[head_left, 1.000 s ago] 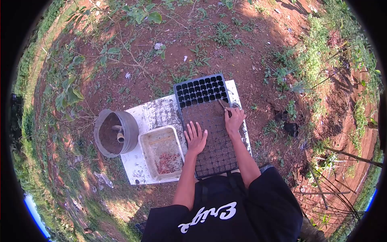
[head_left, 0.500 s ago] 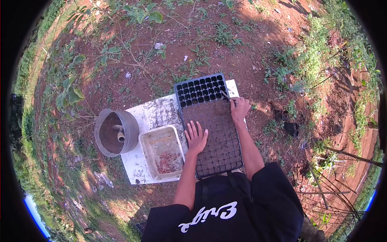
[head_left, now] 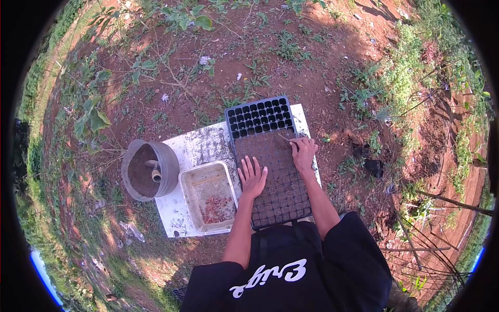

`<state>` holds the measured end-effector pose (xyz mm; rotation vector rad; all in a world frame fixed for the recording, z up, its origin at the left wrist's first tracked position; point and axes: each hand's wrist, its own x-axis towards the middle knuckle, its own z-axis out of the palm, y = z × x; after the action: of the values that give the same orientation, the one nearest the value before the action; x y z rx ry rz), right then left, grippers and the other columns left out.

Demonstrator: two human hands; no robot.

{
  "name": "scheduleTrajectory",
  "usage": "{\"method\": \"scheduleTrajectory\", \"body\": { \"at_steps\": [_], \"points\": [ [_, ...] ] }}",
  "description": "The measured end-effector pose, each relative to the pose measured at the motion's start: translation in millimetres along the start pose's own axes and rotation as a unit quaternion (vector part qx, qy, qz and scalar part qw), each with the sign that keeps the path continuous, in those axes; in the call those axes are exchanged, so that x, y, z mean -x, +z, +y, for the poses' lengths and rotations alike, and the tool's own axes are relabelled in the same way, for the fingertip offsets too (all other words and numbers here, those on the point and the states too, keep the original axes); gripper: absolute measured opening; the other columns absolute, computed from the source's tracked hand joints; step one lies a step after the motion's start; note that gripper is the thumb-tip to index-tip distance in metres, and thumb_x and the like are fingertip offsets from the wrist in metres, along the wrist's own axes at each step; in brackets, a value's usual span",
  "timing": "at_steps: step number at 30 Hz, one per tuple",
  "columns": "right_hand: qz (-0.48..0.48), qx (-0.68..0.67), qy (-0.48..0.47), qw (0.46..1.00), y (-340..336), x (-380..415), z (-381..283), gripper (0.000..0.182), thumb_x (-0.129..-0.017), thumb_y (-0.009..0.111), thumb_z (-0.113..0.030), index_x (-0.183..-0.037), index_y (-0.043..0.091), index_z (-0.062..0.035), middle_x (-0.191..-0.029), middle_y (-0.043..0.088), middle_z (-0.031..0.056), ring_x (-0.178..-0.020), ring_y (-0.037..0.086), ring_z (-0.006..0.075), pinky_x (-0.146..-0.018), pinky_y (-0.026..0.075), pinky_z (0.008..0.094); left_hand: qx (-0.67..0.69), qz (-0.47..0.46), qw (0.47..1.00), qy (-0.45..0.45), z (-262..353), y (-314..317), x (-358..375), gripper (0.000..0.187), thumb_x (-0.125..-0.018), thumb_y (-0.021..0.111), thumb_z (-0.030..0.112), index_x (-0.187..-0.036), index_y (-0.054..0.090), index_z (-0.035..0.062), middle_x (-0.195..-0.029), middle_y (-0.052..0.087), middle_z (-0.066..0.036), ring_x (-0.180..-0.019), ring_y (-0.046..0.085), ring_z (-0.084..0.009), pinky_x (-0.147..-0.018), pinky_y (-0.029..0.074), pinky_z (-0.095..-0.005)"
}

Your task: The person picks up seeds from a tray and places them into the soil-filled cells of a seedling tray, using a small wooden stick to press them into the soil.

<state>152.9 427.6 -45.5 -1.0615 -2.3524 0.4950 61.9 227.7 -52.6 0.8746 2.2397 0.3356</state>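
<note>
A black seedling tray [head_left: 261, 119] lies lengthwise before me. Its far rows are bare cells, and dark soil [head_left: 280, 177] covers the others. My left hand [head_left: 252, 178] rests flat on the tray's left side with fingers spread, holding nothing. Over the soil on the right side, my right hand [head_left: 304, 153] pinches a thin stick [head_left: 284, 138]. The stick points toward the far left, its tip at or just above the soil near the border with the bare cells; contact cannot be made out.
A white board [head_left: 200, 141] lies under the tray. On it sits a pale basin [head_left: 183, 193] with small reddish bits [head_left: 215, 209]. A grey bucket [head_left: 170, 174] to the left holds soil and a tube-like object [head_left: 156, 177]. Weeds and branches [head_left: 457, 204] surround this spot.
My right hand has moved toward me and slightly left, bringing the stick from the bare cells back over the soil. My left hand stays nearly still.
</note>
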Motion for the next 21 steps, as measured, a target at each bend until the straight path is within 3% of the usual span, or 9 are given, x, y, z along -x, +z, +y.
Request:
{"method": "scheduleTrajectory", "body": {
  "at_steps": [4,9,11,13,14,16,17,20,21],
  "points": [
    [0.001,-0.021,-0.005,1.000,-0.1,7.7,-4.5,0.006,-0.084,0.072,-0.017,-0.090,0.073,-0.0159,-0.087,0.063,0.0019,-0.090,0.053,0.0260,-0.081,0.036,0.0415,0.012,0.001,1.000,0.005,-0.3,-1.7,0.4,0.077,-0.104,0.021,0.055,-0.157,0.002,0.0035,-0.162,-0.014,-0.021,-0.150,-0.018,-0.0363,-0.117,-0.012,-0.0561],
    [0.058,0.058,0.158,0.984,7.9,20.4,-4.6,0.008,-0.085,0.072,-0.022,-0.092,0.071,-0.0166,-0.089,0.064,0.0017,-0.094,0.054,0.0265,-0.085,0.036,0.0450,0.027,0.058,0.998,0.025,-2.4,1.8,2.8,0.078,-0.103,0.028,0.053,-0.157,0.003,0.0027,-0.163,-0.006,-0.024,-0.150,-0.010,-0.0401,-0.118,-0.005,-0.0573],
    [0.056,0.034,0.142,0.988,14.8,28.2,-4.3,0.008,-0.086,0.071,-0.022,-0.092,0.070,-0.0166,-0.089,0.064,0.0023,-0.094,0.054,0.0268,-0.086,0.036,0.0455,0.038,0.097,0.994,0.036,0.5,2.6,9.9,0.078,-0.103,0.033,0.051,-0.157,0.004,0.0024,-0.163,-0.001,-0.025,-0.150,-0.005,-0.0420,-0.119,-0.002,-0.0577],
    [0.033,0.012,0.125,0.991,17.7,33.3,-6.9,0.008,-0.086,0.071,-0.023,-0.092,0.070,-0.0171,-0.089,0.063,0.0033,-0.095,0.055,0.0272,-0.086,0.036,0.0458,0.072,0.228,0.968,0.075,3.6,3.4,19.7,0.073,-0.103,0.045,0.035,-0.156,0.008,0.0003,-0.161,0.011,-0.027,-0.150,0.009,-0.0430,-0.120,0.011,-0.0527],
    [0.031,0.009,0.124,0.992,15.7,36.0,-8.7,0.008,-0.086,0.071,-0.023,-0.092,0.070,-0.0171,-0.089,0.063,0.0033,-0.095,0.055,0.0272,-0.086,0.036,0.0458,0.071,0.230,0.968,0.071,2.7,2.4,26.5,0.073,-0.103,0.045,0.035,-0.156,0.008,0.0003,-0.161,0.011,-0.027,-0.150,0.009,-0.0430,-0.120,0.011,-0.0527],
    [0.052,-0.020,0.119,0.991,13.7,37.2,-13.4,0.009,-0.086,0.070,-0.023,-0.092,0.070,-0.0166,-0.089,0.064,0.0033,-0.096,0.055,0.0277,-0.086,0.037,0.0462,0.219,0.178,0.952,0.116,-0.2,-4.6,37.5,0.068,-0.100,0.050,0.015,-0.155,0.013,-0.0001,-0.158,0.020,-0.028,-0.148,0.020,-0.0392,-0.120,0.021,-0.0437],
    [0.043,-0.006,0.157,0.987,10.7,39.6,-14.3,0.009,-0.087,0.070,-0.023,-0.093,0.070,-0.0163,-0.091,0.064,0.0044,-0.096,0.055,0.0283,-0.085,0.038,0.0465,0.249,0.215,0.936,0.123,1.1,-5.4,45.2,0.052,-0.098,0.049,0.002,-0.149,0.035,-0.0014,-0.144,0.045,-0.029,-0.135,0.046,-0.0375,-0.112,0.037,-0.0376],
    [0.102,0.018,0.190,0.976,6.4,56.0,-19.9,0.010,-0.087,0.070,-0.023,-0.094,0.069,-0.0162,-0.093,0.063,0.0054,-0.095,0.055,0.0287,-0.084,0.038,0.0466,0.300,0.183,0.936,0.033,-2.0,-0.8,65.7,0.038,-0.097,0.051,0.001,-0.135,0.055,-0.0022,-0.122,0.064,-0.027,-0.114,0.063,-0.0374,-0.097,0.050,-0.0372],
    [0.079,0.045,0.199,0.976,5.3,64.5,-23.2,0.010,-0.086,0.071,-0.022,-0.094,0.069,-0.0159,-0.093,0.062,0.0058,-0.094,0.055,0.0284,-0.084,0.038,0.0461,0.298,0.247,0.921,0.040,-0.9,5.7,69.2,0.026,-0.096,0.058,0.004,-0.119,0.067,-0.0021,-0.102,0.071,-0.023,-0.091,0.073,-0.0313,-0.080,0.056,-0.0375]
  ]
}}
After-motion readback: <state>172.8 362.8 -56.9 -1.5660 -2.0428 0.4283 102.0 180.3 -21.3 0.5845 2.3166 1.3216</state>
